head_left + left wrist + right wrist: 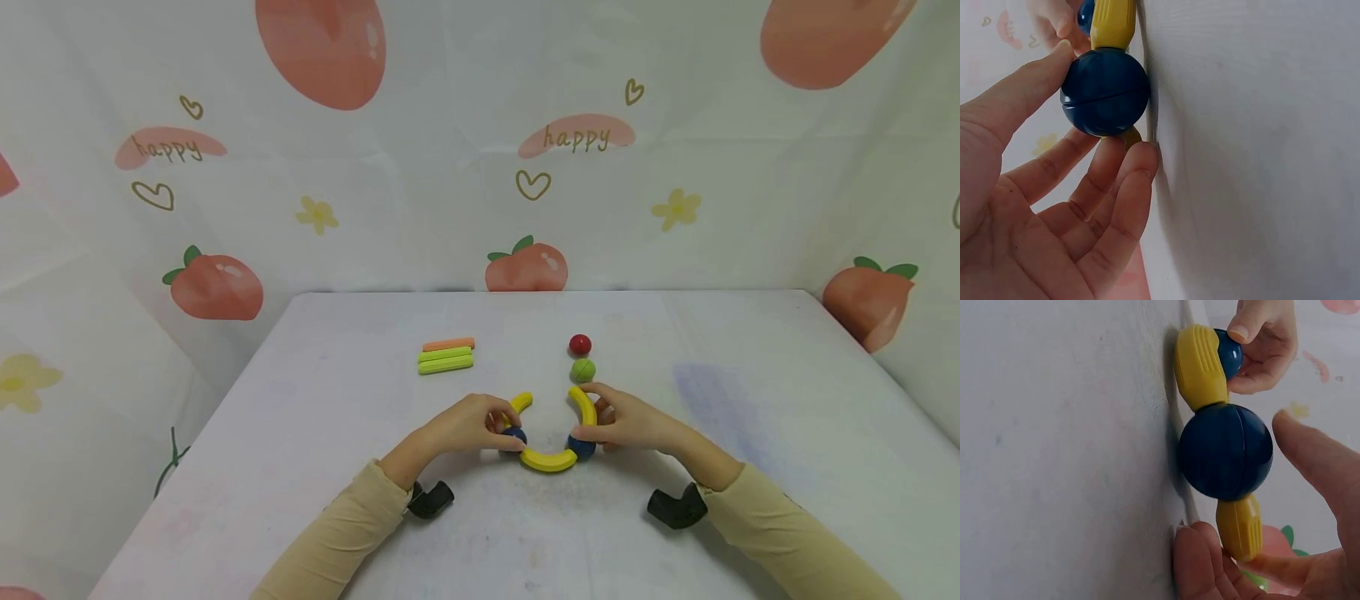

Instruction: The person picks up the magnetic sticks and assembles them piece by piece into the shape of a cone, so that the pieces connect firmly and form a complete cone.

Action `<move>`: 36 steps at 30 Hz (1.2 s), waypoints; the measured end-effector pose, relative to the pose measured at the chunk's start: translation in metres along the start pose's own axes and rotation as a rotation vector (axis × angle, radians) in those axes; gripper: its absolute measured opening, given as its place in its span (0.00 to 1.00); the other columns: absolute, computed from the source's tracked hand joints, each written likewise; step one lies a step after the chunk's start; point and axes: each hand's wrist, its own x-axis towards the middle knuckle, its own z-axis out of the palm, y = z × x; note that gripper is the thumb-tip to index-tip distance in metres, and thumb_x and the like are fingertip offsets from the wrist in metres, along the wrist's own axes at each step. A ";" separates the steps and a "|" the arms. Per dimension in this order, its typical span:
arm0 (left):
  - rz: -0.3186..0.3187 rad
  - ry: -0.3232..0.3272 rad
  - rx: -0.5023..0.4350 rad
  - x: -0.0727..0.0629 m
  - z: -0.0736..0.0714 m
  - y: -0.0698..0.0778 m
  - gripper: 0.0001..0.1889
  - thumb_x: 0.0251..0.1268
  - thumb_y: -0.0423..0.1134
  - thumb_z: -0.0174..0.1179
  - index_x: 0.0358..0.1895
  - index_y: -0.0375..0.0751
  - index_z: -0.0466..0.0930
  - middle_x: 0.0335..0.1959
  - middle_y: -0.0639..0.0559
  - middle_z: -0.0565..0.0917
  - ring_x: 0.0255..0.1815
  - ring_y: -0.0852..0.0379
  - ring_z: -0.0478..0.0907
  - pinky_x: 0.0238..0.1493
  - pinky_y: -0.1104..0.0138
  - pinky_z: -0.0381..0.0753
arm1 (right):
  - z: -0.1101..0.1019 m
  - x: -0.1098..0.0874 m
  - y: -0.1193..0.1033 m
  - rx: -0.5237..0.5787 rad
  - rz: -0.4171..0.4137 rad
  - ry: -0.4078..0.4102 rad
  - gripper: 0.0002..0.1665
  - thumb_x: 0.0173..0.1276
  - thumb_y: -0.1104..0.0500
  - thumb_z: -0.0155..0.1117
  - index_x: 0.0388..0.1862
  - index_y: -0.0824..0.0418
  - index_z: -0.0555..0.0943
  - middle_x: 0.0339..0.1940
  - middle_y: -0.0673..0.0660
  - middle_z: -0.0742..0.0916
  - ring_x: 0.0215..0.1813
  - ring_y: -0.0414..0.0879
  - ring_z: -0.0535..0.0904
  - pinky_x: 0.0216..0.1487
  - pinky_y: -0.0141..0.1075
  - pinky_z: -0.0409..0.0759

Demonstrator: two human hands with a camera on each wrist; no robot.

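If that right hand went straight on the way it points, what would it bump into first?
Most likely the rightmost yellow curved stick; the right hand seems to touch it now, though exact contact is hard to judge.

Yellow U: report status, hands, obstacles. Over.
Left hand holds left blue ball; right hand on right yellow bar. Yellow U open at far side. Green ball just past right tip, maybe obstructing.

A curved yellow bar (549, 461) lay between two blue balls (582, 450) on a white table (562, 550), the left hand (474, 423) at one, the right hand (630, 421) at the other.
From each ball, a curved yellow side bar (585, 407) reached back; behind the right one sat a green ball (582, 370), then a red ball (580, 344). Back left, two straight lime bars (446, 365) lay before a straight orange bar (448, 344).
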 end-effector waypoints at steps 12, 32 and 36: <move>-0.006 -0.059 0.005 -0.001 0.005 0.005 0.15 0.56 0.46 0.65 0.44 0.44 0.81 0.24 0.59 0.76 0.27 0.65 0.70 0.29 0.76 0.68 | -0.002 -0.001 -0.003 -0.119 -0.033 0.094 0.45 0.55 0.47 0.70 0.64 0.69 0.63 0.50 0.67 0.80 0.41 0.48 0.81 0.40 0.39 0.83; 0.082 -0.066 0.144 -0.004 0.011 0.016 0.11 0.60 0.38 0.63 0.45 0.43 0.82 0.27 0.56 0.80 0.27 0.67 0.70 0.31 0.77 0.69 | -0.010 0.002 0.002 -0.166 -0.163 0.100 0.26 0.60 0.61 0.63 0.56 0.68 0.72 0.43 0.64 0.82 0.40 0.50 0.80 0.40 0.39 0.82; 0.071 -0.036 0.177 -0.001 0.010 0.013 0.11 0.60 0.37 0.62 0.46 0.44 0.82 0.27 0.55 0.80 0.28 0.65 0.71 0.32 0.76 0.69 | -0.011 0.002 0.002 -0.171 -0.172 0.086 0.25 0.60 0.62 0.62 0.57 0.68 0.72 0.44 0.64 0.82 0.39 0.48 0.80 0.40 0.38 0.82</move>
